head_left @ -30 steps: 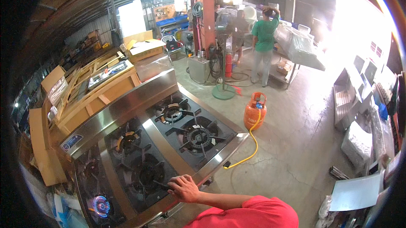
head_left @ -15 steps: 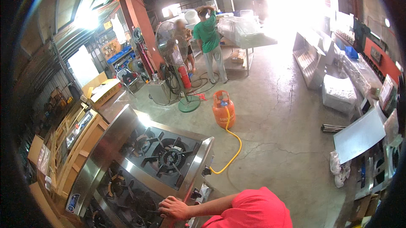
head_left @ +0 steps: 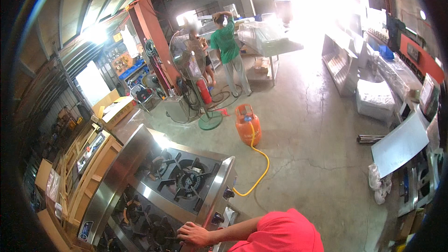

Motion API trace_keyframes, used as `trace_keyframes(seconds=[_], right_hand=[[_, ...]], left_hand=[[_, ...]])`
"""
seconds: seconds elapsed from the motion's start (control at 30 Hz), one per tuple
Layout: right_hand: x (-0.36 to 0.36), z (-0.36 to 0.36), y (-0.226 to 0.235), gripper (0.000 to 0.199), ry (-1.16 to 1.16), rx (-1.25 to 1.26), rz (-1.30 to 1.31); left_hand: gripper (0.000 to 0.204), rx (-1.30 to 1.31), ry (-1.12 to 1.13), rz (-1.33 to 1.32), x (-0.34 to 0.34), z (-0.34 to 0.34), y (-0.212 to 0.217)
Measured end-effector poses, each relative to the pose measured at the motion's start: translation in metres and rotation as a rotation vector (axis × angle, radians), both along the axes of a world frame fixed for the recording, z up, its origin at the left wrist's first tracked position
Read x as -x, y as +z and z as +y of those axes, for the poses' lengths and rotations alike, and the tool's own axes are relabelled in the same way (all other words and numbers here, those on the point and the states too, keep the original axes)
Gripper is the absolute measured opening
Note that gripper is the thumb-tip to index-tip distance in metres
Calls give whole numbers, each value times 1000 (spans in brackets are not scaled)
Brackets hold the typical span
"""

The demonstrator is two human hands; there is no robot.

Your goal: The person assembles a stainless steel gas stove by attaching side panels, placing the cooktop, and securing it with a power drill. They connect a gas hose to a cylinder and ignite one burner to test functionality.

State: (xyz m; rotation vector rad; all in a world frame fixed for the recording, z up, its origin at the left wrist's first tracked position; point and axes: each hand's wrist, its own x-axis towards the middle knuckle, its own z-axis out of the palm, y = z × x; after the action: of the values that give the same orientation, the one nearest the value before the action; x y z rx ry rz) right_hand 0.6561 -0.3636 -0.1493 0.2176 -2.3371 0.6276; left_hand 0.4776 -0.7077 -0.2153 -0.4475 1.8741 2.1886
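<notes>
My right hand (head_left: 193,234) rests palm down on the front part of a stainless steel gas stove (head_left: 161,200), its fingers somewhat bent and apart. The arm comes in from the lower right in a red sleeve (head_left: 282,231). Beside the fingers is a near burner (head_left: 161,233) with a dark grate; past it lies a far burner (head_left: 189,181). Black control knobs (head_left: 218,218) line the stove's front. A yellow hose (head_left: 267,168) runs from the stove's far front corner to an orange gas cylinder (head_left: 248,128) on the floor. My left hand is out of sight.
A pedestal fan (head_left: 210,120) and red fire extinguisher (head_left: 204,91) stand beyond the stove. A person in green (head_left: 226,44) and another person are near a wrapped table. Wooden crating (head_left: 95,172) lies left. Metal sheets (head_left: 400,148) and a wrapped block (head_left: 374,100) line the right.
The view has shifted slightly, so the stove and cylinder appear a little lower. My right hand stays on the stove.
</notes>
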Motion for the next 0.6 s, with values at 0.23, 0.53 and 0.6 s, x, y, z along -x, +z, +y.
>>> trace_keyframes(seconds=[0.23, 0.53, 0.6], right_hand=[[-6, 8, -3, 47, -32, -138, -279], [-2, 6, 6, 37, -8, -76, -12], [-2, 11, 9, 38, -35, -96, 56]], left_hand=[[27, -18, 138, 74, -9, -63, -26], [22, 103, 622, 10, -107, -200, -146], [21, 83, 659, 6, -108, -200, -151]])
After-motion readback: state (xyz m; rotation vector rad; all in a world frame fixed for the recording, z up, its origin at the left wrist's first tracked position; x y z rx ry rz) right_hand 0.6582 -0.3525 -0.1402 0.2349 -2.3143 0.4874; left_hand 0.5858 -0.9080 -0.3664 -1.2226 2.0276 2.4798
